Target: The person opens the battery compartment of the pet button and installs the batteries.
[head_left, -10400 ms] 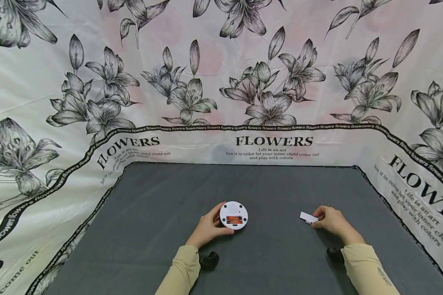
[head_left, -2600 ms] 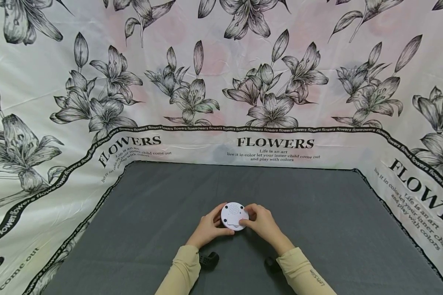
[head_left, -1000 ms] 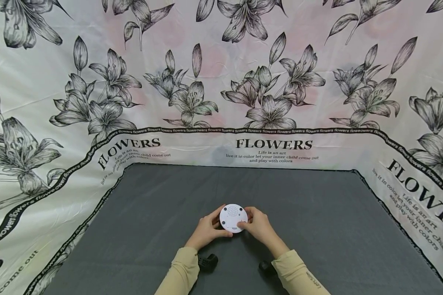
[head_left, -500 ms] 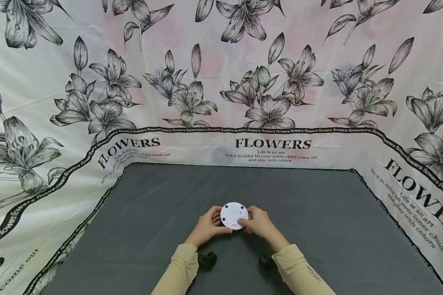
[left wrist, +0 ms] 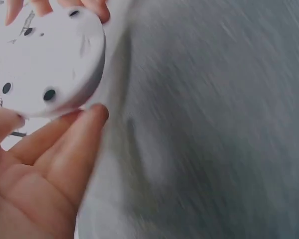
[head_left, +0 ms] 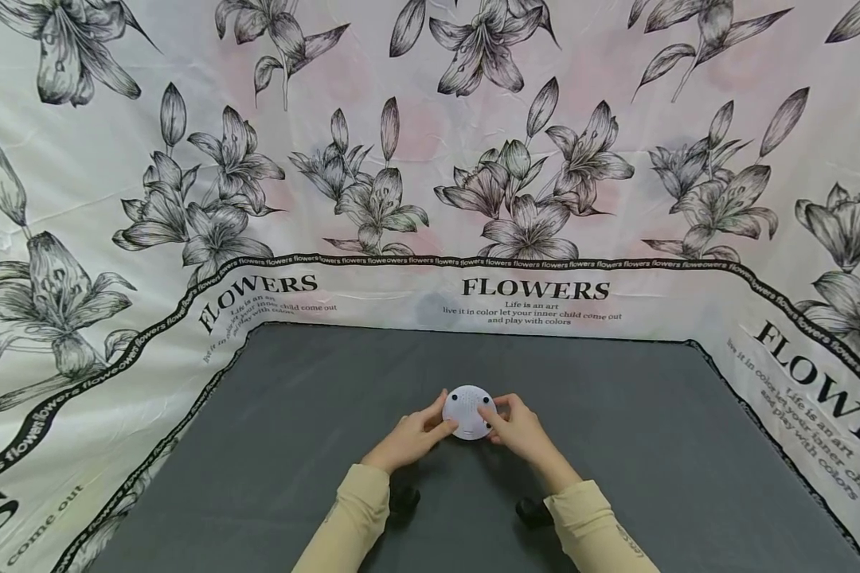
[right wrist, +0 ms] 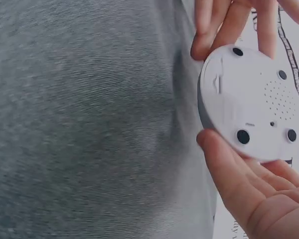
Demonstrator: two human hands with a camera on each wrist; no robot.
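A round white device (head_left: 469,411) with black rubber feet and a patch of speaker holes is held between both hands above the grey mat (head_left: 315,414). Its underside faces me and its battery cover is in place. My left hand (head_left: 416,434) grips its left rim with thumb and fingers. My right hand (head_left: 516,426) pinches its right rim. The left wrist view shows the device (left wrist: 45,64) above the curled left fingers (left wrist: 65,154). In the right wrist view the device (right wrist: 251,102) sits tilted, with the right thumb (right wrist: 224,169) under its edge.
A floral cloth (head_left: 430,159) printed with "FLOWERS" rises behind and to both sides of the mat. Black wrist cameras (head_left: 404,500) (head_left: 533,512) show under the beige sleeves. Apart from the device and hands, only bare mat shows.
Ten seconds ago the battery bay lay open and the right hand held the cover apart. Since then the cover went on, and both hands have tilted the device up and slightly away.
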